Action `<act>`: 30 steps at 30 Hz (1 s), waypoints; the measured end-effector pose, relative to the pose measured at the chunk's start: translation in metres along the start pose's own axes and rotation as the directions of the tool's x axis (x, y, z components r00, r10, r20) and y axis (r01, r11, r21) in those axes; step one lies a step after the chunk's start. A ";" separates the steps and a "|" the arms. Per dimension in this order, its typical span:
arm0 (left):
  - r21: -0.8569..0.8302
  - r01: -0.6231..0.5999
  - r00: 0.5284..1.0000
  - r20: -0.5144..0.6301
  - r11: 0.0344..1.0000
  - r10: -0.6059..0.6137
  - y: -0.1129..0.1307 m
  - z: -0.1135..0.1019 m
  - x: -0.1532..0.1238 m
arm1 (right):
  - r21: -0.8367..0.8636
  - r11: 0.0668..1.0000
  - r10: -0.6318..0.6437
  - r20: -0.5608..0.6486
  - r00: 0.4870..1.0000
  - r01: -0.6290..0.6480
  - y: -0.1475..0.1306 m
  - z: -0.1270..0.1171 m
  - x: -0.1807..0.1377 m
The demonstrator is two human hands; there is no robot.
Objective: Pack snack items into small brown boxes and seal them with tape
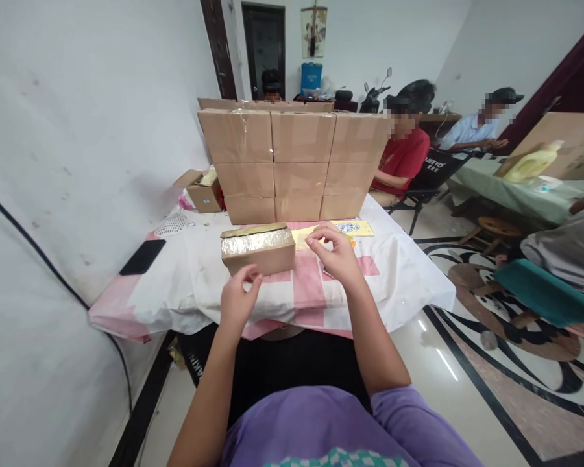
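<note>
A small brown cardboard box (pixel 260 259) rests on the table in front of me, with a shiny, clear-taped strip along its upper face and a slightly raised flap at the back. My left hand (pixel 237 292) is at the box's near left side, fingers loosely bent and thumb apart; I cannot tell whether it touches the cardboard. To the right of the box, my right hand (pixel 335 254) hovers over the table with thumb and fingertips drawn together. Whatever they may pinch is too small to see. Yellow printed sheets (pixel 363 228) lie behind that hand, partly covered by it.
A taped block of stacked cartons (pixel 299 165) stands behind the small box. On the left are an open carton (pixel 202 194), a white perforated item (pixel 171 224) and a black phone (pixel 143 257). A person in red (pixel 409 155) sits beyond the table's right side.
</note>
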State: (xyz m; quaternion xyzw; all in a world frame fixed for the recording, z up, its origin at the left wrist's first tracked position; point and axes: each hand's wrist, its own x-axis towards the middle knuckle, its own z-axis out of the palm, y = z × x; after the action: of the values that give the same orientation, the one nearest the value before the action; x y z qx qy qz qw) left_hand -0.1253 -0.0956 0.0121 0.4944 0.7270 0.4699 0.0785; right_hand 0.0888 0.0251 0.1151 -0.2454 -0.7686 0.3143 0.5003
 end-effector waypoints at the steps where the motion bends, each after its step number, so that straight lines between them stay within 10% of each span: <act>1: 0.097 -0.079 0.995 -0.058 0.992 0.085 -0.001 -0.004 0.012 | -0.008 1.000 -0.001 0.026 1.000 0.001 0.001 0.000 0.002; 4: 0.379 -0.228 0.965 -0.032 0.897 0.259 -0.002 -0.012 0.048 | 0.007 1.000 -0.026 0.091 0.995 0.025 -0.003 0.004 0.009; 12: 0.546 -0.155 0.986 0.143 0.823 0.091 -0.012 -0.005 0.074 | 0.533 0.763 0.166 0.386 0.908 -0.366 -0.004 0.027 0.048; 22: 0.532 -0.145 0.988 0.122 0.834 0.094 -0.013 -0.001 0.072 | 0.063 0.855 0.473 0.315 0.823 -0.515 0.108 0.085 0.109; 30: 0.530 -0.155 0.987 0.109 0.834 0.115 -0.019 0.002 0.072 | 0.215 0.862 0.379 0.327 0.866 -0.459 0.092 0.044 0.106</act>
State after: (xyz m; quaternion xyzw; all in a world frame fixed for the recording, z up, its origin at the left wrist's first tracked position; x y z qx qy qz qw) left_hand -0.1719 -0.0387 0.0214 0.5632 0.7893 0.2341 -0.0699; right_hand 0.0136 0.1512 0.0998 -0.2873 -0.7038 0.5548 0.3383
